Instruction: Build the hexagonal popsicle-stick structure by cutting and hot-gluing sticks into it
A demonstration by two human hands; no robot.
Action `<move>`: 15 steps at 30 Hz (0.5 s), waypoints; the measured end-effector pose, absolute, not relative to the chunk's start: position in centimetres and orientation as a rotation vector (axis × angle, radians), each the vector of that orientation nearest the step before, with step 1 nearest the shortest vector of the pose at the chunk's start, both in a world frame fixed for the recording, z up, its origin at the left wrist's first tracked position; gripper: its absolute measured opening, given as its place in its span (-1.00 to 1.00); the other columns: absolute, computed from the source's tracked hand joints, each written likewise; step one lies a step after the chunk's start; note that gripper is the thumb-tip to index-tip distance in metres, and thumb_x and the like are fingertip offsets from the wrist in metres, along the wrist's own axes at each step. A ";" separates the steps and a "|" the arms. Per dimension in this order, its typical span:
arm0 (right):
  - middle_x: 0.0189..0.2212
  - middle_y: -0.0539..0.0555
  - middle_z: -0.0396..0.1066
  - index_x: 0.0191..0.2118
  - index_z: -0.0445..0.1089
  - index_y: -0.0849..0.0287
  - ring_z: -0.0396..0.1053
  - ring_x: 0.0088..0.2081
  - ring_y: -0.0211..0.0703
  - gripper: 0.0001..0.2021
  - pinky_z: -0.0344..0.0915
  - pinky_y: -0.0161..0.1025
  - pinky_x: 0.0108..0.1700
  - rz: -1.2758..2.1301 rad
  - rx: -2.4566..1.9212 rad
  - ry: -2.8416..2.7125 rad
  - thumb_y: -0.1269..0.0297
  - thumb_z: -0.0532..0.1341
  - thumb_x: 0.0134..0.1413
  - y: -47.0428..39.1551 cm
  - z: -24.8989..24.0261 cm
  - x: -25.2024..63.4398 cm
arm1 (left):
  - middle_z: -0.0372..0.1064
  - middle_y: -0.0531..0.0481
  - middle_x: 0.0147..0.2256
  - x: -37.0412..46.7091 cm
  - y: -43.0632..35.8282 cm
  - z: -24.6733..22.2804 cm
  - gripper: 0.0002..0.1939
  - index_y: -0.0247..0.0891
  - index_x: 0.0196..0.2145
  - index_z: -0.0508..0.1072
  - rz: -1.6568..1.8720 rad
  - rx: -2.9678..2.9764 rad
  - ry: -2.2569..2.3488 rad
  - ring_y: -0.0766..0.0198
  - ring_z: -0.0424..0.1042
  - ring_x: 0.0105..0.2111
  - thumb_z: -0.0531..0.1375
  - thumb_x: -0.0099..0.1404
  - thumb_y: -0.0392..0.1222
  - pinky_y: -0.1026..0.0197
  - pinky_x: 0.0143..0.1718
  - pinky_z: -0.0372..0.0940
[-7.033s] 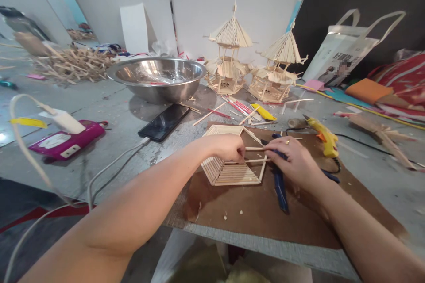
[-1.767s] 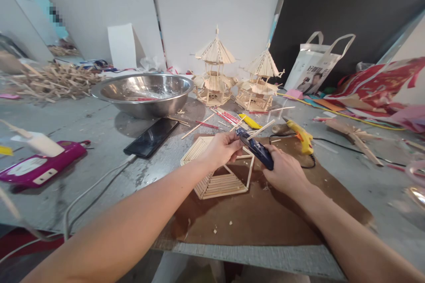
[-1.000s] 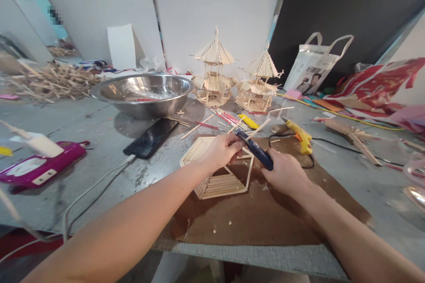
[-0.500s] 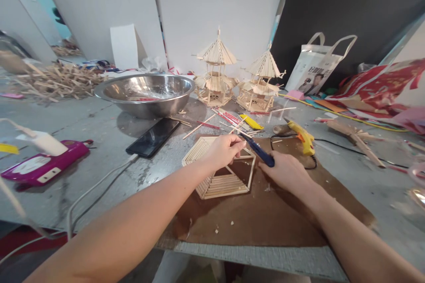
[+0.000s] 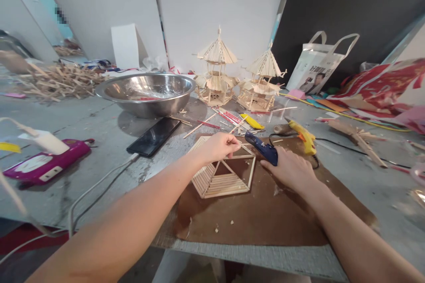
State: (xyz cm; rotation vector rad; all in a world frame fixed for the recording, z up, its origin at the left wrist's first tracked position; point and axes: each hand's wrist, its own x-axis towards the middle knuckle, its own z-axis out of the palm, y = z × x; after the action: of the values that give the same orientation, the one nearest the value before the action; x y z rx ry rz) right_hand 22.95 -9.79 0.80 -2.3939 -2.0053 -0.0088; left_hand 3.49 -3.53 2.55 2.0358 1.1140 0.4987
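Note:
My left hand [image 5: 222, 147] is closed in a pinch over the far side of a flat hexagonal frame of wooden sticks [image 5: 227, 184]. What its fingertips hold is too small to make out. Several of the frame's triangular sections are filled with rows of sticks, while others show the brown board [image 5: 265, 216] beneath. Wrapped around blue-handled pliers [image 5: 262, 149], my right hand [image 5: 292, 166] hovers just right of the frame. The pliers point toward the left fingertips, apart from them; their jaws are hard to see.
Behind are two stick pagodas [image 5: 217, 68] [image 5: 264, 82], a metal basin [image 5: 146, 93] and loose sticks [image 5: 229, 116]. A yellow glue gun [image 5: 303, 137] with a black cord lies right. Left are a phone [image 5: 154, 137], a purple power strip [image 5: 49, 163] and a stick pile [image 5: 63, 82].
The pliers have drawn back to the right from the left fingertips, and their metal tip no longer shows clearly. My left hand has shifted slightly left, still pinched. The frame stays put.

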 end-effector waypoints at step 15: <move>-0.31 0.16 0.33 -0.15 0.18 0.17 0.30 -0.26 0.02 -0.53 0.12 -0.20 -0.39 -0.050 -2.318 -2.023 -0.07 -0.03 -0.10 -9.9 1.1 22.8 | 0.13 0.13 -0.77 3.2 -2.9 2.6 -0.66 -0.27 -0.69 0.32 0.442 2.281 1.302 0.44 0.10 -0.73 0.11 -0.03 0.07 0.35 -0.67 -0.09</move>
State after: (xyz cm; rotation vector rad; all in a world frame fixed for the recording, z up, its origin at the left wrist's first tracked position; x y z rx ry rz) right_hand 22.75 -9.87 1.06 -2.3176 -2.0234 -0.0498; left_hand 3.22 -2.91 2.56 2.2812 1.3024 0.4425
